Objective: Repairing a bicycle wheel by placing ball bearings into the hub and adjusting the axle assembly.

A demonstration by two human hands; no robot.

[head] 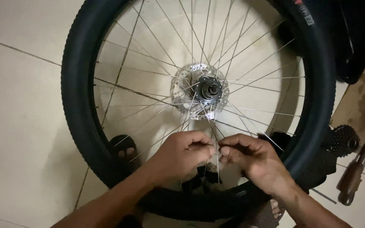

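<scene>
Steel spokes: we pinch them just below the hub (208, 90), where they cross.
Left hand (181, 154): fingers clenched on a spoke (205, 145).
Right hand (250, 159): fingertips grasping the neighbouring spoke.
Wheel (85, 105): upright on the tile floor (17, 126), near our feet.
Doing it well: we judge equal, gentle squeezes best.
Nearby: cassette (344, 140), tool (356, 171).

One wheel (199, 105), one cassette (344, 140) — two hands (186, 153).
</scene>
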